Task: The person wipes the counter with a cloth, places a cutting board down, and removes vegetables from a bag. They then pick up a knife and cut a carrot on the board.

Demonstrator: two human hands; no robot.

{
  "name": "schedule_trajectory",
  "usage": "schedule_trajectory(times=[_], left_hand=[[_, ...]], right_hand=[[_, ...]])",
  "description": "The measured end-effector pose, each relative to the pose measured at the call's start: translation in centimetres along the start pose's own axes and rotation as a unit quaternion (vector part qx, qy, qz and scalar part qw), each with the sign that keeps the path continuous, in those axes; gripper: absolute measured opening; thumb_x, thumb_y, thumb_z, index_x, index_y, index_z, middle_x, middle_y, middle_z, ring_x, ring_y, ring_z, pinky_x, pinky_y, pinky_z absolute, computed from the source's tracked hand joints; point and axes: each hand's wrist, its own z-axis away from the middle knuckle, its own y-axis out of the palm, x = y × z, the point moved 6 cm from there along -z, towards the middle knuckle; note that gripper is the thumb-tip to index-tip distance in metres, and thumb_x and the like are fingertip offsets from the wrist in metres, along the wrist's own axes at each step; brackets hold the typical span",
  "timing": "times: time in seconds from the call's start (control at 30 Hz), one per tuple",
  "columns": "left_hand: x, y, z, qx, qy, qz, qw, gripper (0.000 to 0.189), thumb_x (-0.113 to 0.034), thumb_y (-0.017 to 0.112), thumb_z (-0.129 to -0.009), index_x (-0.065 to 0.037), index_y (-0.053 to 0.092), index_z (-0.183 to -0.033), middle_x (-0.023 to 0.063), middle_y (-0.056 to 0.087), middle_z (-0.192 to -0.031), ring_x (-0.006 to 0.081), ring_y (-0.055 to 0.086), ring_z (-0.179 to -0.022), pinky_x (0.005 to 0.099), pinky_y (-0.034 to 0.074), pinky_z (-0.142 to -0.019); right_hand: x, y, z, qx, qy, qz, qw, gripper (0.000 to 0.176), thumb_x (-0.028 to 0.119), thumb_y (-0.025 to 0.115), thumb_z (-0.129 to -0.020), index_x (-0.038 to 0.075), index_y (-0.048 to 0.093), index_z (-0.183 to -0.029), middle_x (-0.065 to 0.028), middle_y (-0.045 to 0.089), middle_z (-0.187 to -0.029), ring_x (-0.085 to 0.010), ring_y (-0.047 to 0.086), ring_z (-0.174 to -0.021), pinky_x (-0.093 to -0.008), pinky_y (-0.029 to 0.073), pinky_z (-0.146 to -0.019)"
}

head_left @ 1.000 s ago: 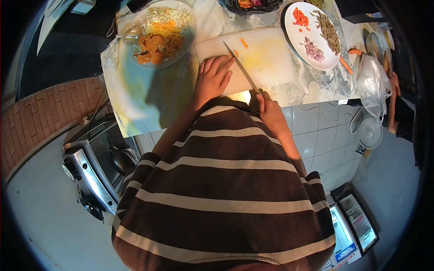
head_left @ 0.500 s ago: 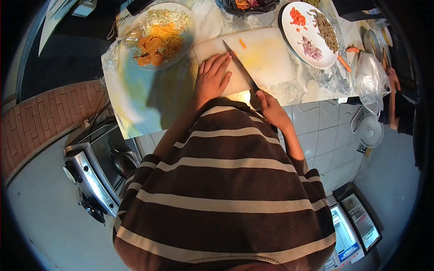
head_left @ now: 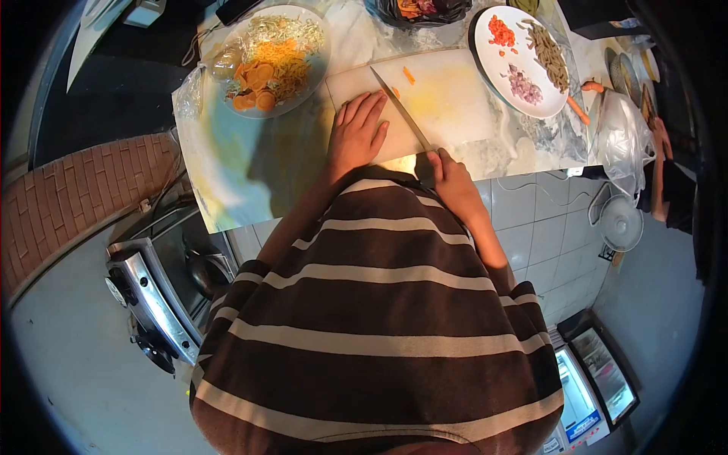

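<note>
A knife [head_left: 400, 108] was clasped in the closed grip of the right hand [head_left: 449, 176], over the cutting board [head_left: 455, 98]. The left hand [head_left: 356, 136] was laid open on it

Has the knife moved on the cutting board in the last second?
No, hardly: the knife still lies diagonally across the cutting board, tip left of the orange piece.

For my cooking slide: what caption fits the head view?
Right hand holds a knife across a white cutting board, left hand flat on it, between a carrot plate and a white plate.
</note>
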Motion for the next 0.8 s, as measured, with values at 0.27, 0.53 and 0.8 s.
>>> schedule_trajectory(times=[0.27,0.53,0.8], left_hand=[[0.1,-0.2,0.0,-0.024,0.004,0.022,0.999,0.044,-0.019,0.062,-0.087,-0.004,0.056,-0.129,0.0081,0.054,-0.134,0.0273,0.050,-0.123,0.0415,0.037,-0.104],[0.4,-0.1,0.1,-0.028,-0.005,0.042,0.999,0.041,-0.018,0.061,-0.088,-0.003,0.056,-0.126,0.0095,0.054,-0.133,0.0287,0.050,-0.122,0.0417,0.038,-0.103],[0.5,-0.1,0.2,-0.035,-0.018,0.047,0.998,0.041,-0.018,0.062,-0.088,-0.003,0.056,-0.126,0.0102,0.054,-0.133,0.0291,0.050,-0.122,0.0418,0.038,-0.102]], right_hand=[[-0.8,-0.2,1.3,-0.003,0.038,-0.013,0.999,0.042,0.036,0.040,-0.104,-0.003,0.056,-0.104,-0.0334,0.060,-0.079,-0.0521,0.058,-0.083,-0.0542,0.044,-0.068],[-0.7,0.8,1.1,-0.011,0.014,-0.038,0.999,0.043,0.034,0.042,-0.103,-0.006,0.057,-0.100,-0.0315,0.060,-0.068,-0.0511,0.060,-0.070,-0.0566,0.045,-0.059],[-0.5,0.2,1.5,0.023,0.031,-0.094,0.995,0.047,0.039,0.040,-0.104,-0.005,0.056,-0.096,-0.0308,0.056,-0.071,-0.0481,0.052,-0.066,-0.0464,0.043,-0.062]])
